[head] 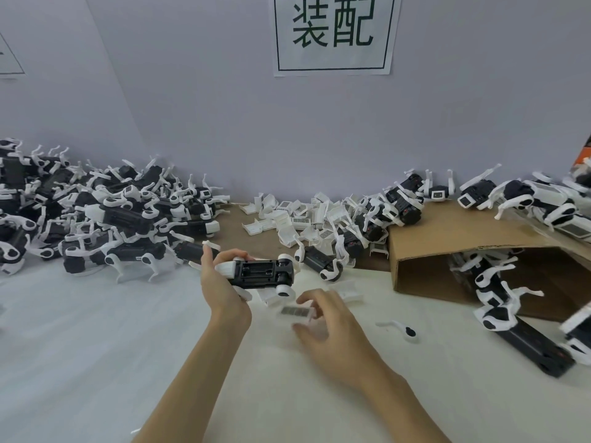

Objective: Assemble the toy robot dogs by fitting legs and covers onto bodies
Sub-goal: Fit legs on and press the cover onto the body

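Overhead, a paper sign with two large dark characters is fixed to the wall above the bench, whose white top fills the near half of the view. A large heap of assembled toy dogs occupies the bench's far left corner and runs out of frame at the left. A cardboard box lies open on its side at the right edge, with more dogs on top of it and others spilling from its mouth; those at the far right are cut off. A pile of white covers sits along the far edge, between heap and box.

The left hand grips a black dog body above the bench centre, underside up, fingers curled round its rear end; two white legs show at its other end. The right hand, just beside and below, pinches a white cover with a barcode label, blurred in its detail. A second cover is partly hidden behind that hand. One loose white leg lies on the bench right of the right hand.
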Available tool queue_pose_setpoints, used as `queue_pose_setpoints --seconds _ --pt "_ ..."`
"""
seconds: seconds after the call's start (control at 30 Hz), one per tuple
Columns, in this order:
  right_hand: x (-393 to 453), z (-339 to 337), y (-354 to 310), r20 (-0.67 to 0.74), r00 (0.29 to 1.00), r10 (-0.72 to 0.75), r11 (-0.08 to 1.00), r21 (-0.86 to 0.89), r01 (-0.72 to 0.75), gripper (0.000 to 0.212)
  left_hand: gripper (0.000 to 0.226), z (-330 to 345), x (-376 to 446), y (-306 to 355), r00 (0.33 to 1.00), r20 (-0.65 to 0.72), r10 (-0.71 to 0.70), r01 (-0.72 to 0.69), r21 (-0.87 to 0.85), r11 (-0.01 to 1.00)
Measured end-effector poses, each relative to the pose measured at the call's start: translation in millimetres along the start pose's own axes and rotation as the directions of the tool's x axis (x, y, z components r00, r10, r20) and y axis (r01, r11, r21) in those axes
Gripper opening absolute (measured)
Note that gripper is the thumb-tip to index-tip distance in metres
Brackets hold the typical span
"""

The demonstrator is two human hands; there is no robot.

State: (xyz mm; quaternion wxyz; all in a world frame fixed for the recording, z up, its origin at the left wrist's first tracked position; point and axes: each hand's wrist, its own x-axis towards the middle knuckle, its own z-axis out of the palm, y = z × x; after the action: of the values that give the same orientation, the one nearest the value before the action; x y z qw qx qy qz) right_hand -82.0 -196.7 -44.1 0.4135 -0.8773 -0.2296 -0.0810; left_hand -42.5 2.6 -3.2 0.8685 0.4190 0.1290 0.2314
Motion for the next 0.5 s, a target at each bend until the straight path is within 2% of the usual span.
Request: queue_pose_setpoints --seconds 0.13,0.2,0.3,0.33,0.5 --pt "1.7 -25.5 7.2 -0.180 0.979 0.096 0.989 0.125 -0.074 0.026 0.063 -0.2 0.2 -1.3 0.999 -0.029 0.019 -0.018 0.026 1.000" --pt "1.5 -36.3 11.9 -0.176 0.961 0.212 0.947 0.279 -0.158 0.023 0.063 0.5 -0.7 -2.3 0.999 -0.028 0.014 -0.013 0.044 0.999" --pt "0.8 -45.1 12.1 -0.103 0.931 0.351 0.731 0.652 -0.203 0.023 0.064 3.8 -4.3 -5.4 1.000 -0.018 -0.003 0.004 0.088 0.996" --pt "1.2 -47.8 11.9 -0.085 0.926 0.368 0.659 0.727 -0.195 0.022 0.064 5.6 -6.5 -7.1 1.000 -0.012 -0.008 0.009 0.099 0.995" --pt "5.1 -55.7 15.3 -0.014 0.894 0.449 0.481 0.847 -0.228 0.018 0.066 13.4 -19.1 -15.5 0.999 0.040 -0.015 0.008 0.177 0.984"
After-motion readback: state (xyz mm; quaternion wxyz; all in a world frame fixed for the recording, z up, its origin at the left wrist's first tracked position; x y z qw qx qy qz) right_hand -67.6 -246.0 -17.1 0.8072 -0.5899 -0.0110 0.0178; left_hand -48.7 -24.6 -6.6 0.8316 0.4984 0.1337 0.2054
